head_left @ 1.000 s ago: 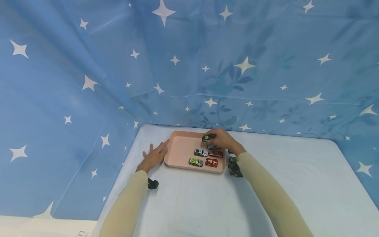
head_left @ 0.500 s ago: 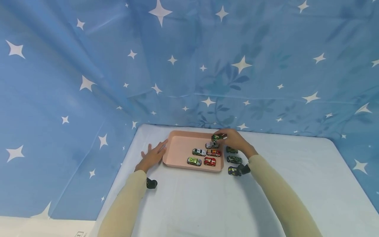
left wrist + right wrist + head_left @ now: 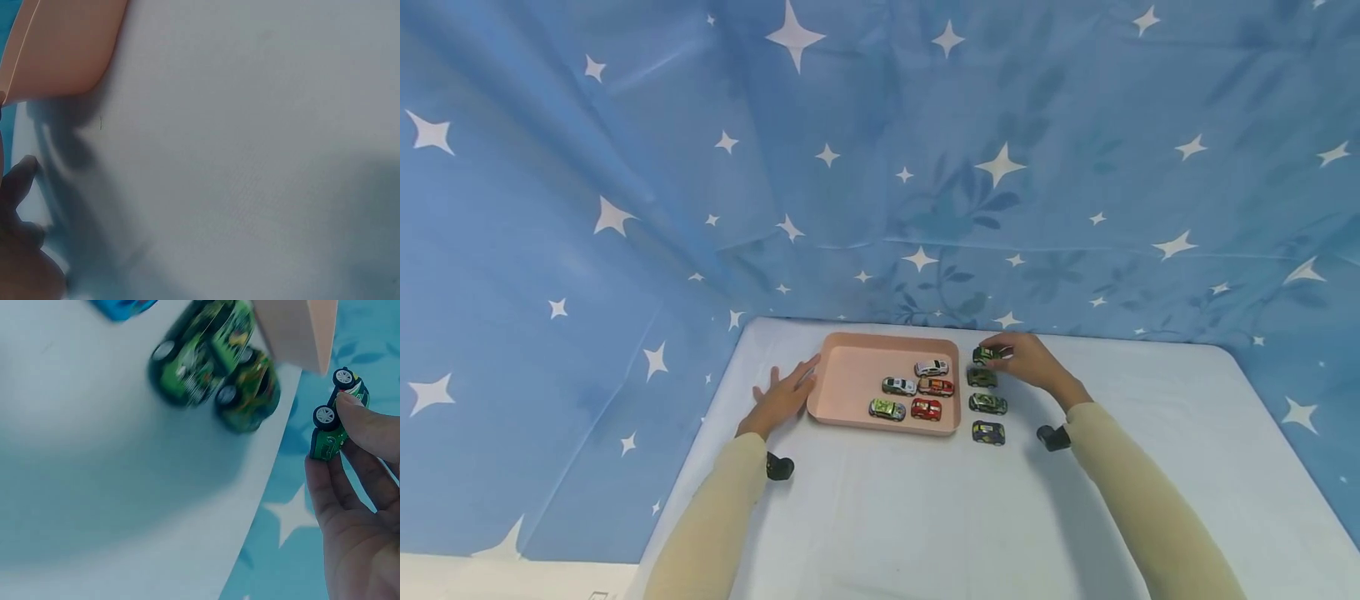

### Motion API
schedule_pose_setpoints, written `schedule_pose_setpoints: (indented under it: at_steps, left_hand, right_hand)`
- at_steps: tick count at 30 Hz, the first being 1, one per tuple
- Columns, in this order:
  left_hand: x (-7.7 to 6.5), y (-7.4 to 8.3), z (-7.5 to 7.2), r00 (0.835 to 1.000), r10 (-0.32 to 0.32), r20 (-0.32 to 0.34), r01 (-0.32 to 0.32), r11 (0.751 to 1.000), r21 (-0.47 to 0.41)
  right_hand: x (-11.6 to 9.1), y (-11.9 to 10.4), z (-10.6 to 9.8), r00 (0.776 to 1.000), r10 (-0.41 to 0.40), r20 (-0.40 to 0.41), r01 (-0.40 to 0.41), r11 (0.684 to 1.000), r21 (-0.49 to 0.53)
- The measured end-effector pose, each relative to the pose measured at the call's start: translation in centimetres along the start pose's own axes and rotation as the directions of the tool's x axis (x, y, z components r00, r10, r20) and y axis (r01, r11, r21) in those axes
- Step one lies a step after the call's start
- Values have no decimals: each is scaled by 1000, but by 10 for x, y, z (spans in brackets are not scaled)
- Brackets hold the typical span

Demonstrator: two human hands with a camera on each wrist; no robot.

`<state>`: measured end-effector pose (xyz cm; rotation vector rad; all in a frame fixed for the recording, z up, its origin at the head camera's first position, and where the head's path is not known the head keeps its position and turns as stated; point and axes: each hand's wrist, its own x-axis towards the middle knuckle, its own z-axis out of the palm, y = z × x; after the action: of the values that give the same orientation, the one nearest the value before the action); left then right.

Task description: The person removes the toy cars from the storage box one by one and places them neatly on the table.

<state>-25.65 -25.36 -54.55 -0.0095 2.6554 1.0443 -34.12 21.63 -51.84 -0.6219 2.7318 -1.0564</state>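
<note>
On the counter [image 3: 850, 517], the peach tray [image 3: 850, 379] could swivel if the left hand [image 3: 779, 403], its straight, spread fingers at the 9 o'clock rim, pushed harder. The right hand [image 3: 1030, 360] pinches a green toy race car [image 3: 983, 356] between thumb and fingers, outside the tray, between its 2 and 3 o'clock; so small a hold might slip. Whether the wheels touch down I cannot tell. Set too close, it could bump the dark-green toy car [image 3: 981, 377] at its 6 o'clock, pushing that into the camouflage car [image 3: 988, 404]. Half a second ago, the race car was inside the tray's 2 o'clock corner, near the silver car [image 3: 932, 367]; now it has crossed the rim.
</note>
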Motion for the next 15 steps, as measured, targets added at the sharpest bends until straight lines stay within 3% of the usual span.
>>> schedule_pose_setpoints:
  at_steps: [15]
  left_hand:
    - [7,-2,-1,1000,-25,16,24,999,34]
  right_hand:
    - [-31,34,-24,998,57,-19,-57,998,-19]
